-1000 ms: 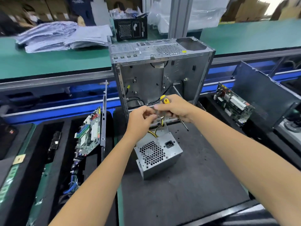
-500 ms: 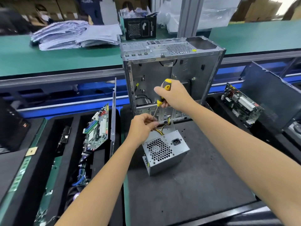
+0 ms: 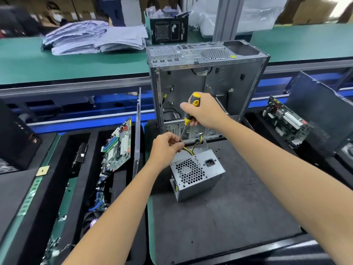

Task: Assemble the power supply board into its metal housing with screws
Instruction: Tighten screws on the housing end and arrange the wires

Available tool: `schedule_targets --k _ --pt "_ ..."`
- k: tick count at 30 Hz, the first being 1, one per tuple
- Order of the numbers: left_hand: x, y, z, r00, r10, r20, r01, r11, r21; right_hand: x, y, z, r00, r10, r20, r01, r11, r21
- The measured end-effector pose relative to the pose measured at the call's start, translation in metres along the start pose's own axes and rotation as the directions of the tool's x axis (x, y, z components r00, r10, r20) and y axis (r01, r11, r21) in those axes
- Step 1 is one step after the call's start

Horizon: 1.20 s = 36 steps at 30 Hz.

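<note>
Gripping a screwdriver (image 3: 191,109), the right hand (image 3: 207,109) angles its tip toward the left hand (image 3: 166,147), whose fingers pinch something too small to see.
Power supply (image 3: 196,174) sits mid-frame on the bench mat (image 3: 229,222), just before the open metal case (image 3: 207,81); circuit boards (image 3: 117,146) flank both sides.

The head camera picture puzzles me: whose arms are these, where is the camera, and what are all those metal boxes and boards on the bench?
No robot here: a person wears a camera on the head, so you look down along their own two arms. The right hand grips a yellow-and-black screwdriver, tip pointing down. The left hand pinches something small at that tip; it is too small to name. In front stands an open metal computer case, upright on a dark mat. Before it lies a grey power supply box with a honeycomb fan grille, its yellow and black wires leading toward the case. Green circuit boards stand in foam trays to the left, another board to the right.
</note>
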<state>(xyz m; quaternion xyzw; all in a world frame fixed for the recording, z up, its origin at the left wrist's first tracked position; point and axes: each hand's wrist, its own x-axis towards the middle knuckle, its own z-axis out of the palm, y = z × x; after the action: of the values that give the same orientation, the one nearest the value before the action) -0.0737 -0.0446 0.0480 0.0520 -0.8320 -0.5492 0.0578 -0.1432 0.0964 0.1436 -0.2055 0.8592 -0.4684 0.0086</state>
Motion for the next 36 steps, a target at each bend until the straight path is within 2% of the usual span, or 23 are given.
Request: schedule_targets --k 5,10,17,32,34,36 --pt "-0.005 -0.002 -0.002 1.0 -0.01 0.012 0.01 0.999 0.036 -0.001 -0.001 0.002 1.0 -0.012 0.009 0.012 0.999 -0.03" --pt "-0.009 -0.001 -0.005 1.0 0.019 0.024 -0.021 0.997 0.073 -0.005 -0.004 0.0 0.998 -0.032 0.061 0.031 0.999 0.012" --pt "-0.014 -0.002 0.0 0.999 0.037 0.025 -0.04 0.988 0.151 -0.01 -0.013 0.006 0.987 -0.131 0.095 0.139 0.986 -0.09" --pt "-0.014 -0.008 -0.006 0.988 0.096 0.12 -0.104 0.993 0.063 -0.011 -0.009 0.003 0.987 -0.12 0.111 0.127 0.99 -0.059" --pt "-0.016 -0.01 -0.007 0.991 0.073 0.111 -0.078 0.996 0.04 -0.01 -0.008 0.003 0.986 -0.122 0.114 0.13 0.989 -0.066" --pt "-0.016 -0.012 -0.007 0.995 -0.05 0.084 0.044 0.997 0.062 -0.008 -0.006 0.002 0.986 -0.119 0.117 0.127 0.99 -0.067"
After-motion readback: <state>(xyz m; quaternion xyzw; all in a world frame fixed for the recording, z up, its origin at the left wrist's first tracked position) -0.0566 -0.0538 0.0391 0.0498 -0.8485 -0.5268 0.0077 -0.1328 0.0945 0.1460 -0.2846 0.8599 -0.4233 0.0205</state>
